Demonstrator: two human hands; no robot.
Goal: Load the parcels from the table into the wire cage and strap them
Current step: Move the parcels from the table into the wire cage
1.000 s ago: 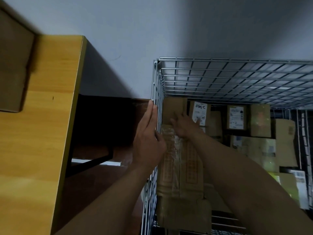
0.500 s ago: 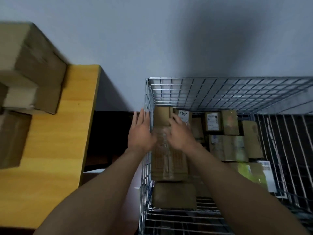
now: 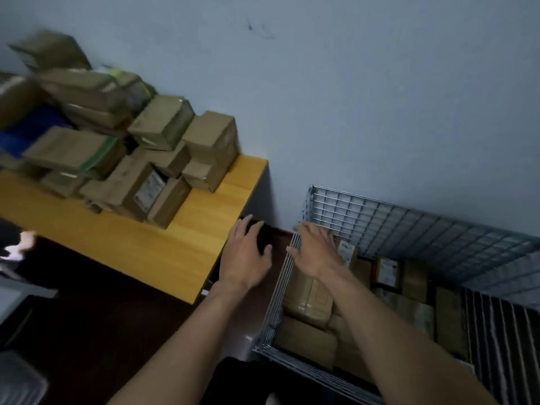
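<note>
Brown cardboard parcels (image 3: pixel 140 159) are piled on the wooden table (image 3: pixel 187 244) at the left. The wire cage (image 3: pixel 409 229) stands at the right and holds several parcels, among them a taped one (image 3: pixel 309 299) standing by the cage's left wall. My left hand (image 3: pixel 245 255) hovers with straight fingers in the gap between table and cage, holding nothing. My right hand (image 3: pixel 315 249) is spread over the cage's left rim, above the taped parcel, also empty.
A pale wall runs behind the table and cage. The floor (image 3: pixel 96 317) below the table is dark. A grey object (image 3: pixel 14 296) sits at the far left edge. The cage's right side (image 3: pixel 496 340) shows dark bars.
The view has swung up and left, bringing the pile on the table into sight. Both hands have lifted off the taped parcel and the cage wall and moved up and leftward.
</note>
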